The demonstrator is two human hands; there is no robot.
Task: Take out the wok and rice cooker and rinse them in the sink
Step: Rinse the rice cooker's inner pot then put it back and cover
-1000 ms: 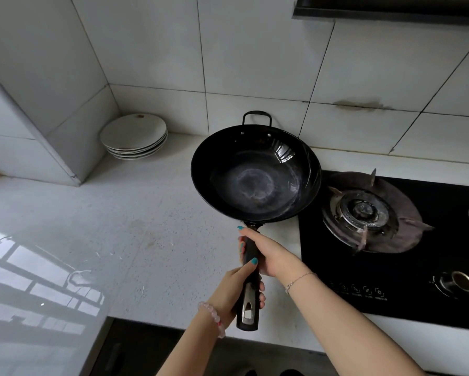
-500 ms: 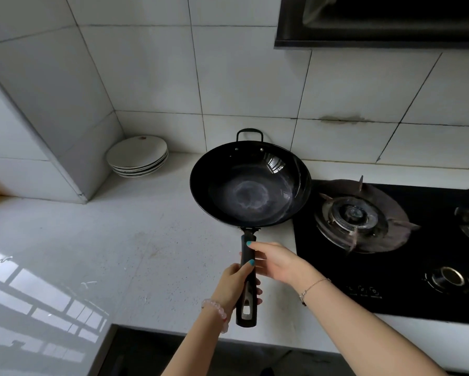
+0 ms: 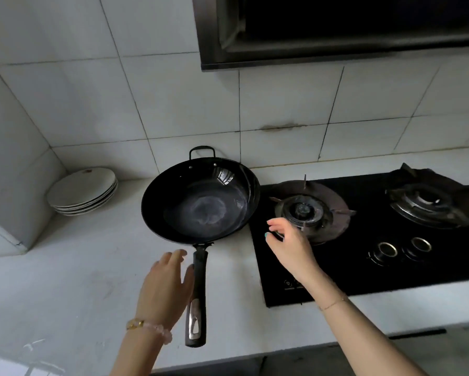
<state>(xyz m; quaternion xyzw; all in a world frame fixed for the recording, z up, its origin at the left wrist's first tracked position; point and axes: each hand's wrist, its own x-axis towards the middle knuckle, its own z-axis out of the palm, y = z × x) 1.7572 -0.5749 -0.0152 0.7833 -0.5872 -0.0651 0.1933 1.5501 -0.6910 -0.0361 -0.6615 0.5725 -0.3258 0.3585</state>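
The black wok (image 3: 200, 199) sits on the white countertop (image 3: 78, 267), just left of the gas hob, with its long black handle (image 3: 198, 294) pointing toward me. A small loop handle sticks up at its far rim. My left hand (image 3: 165, 283) hovers open right beside the long handle, fingers spread, holding nothing. My right hand (image 3: 287, 245) hangs over the left front of the hob, fingers loosely bent, empty. No rice cooker and no sink are in view.
A black gas hob (image 3: 363, 253) with two burners and two knobs fills the right side. A stack of white plates (image 3: 84, 191) stands in the back left corner. A dark range hood (image 3: 336, 31) hangs above. Tiled wall runs behind.
Both hands held the wok's handle in the air before. Now the wok rests on the counter and both hands have let go; the right hand has moved right over the hob.
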